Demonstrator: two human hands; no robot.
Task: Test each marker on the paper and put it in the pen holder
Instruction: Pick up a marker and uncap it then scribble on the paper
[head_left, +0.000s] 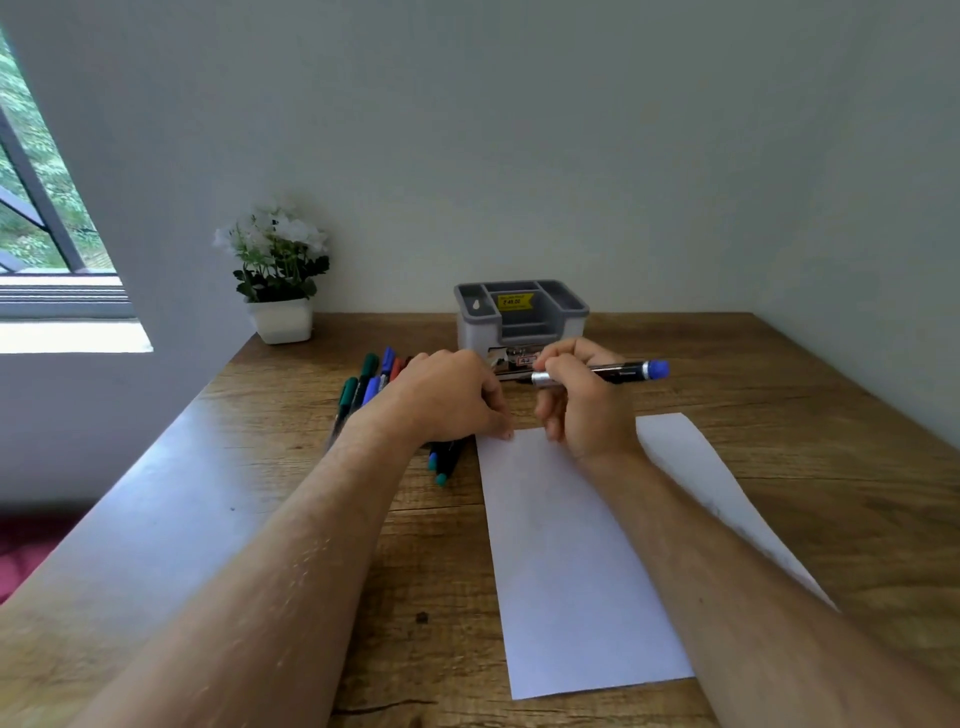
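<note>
Wooden desk (779, 395) in pale-walled corner | right hand (587, 410) grips marker (602, 373) | left hand (452, 400) curled, fingertips touching paper (561, 545)

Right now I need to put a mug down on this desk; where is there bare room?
Bare wood lies right of the paper up to the wall, and along the left edge near the plant. It is crowded between the markers, both hands and the holder.
</note>
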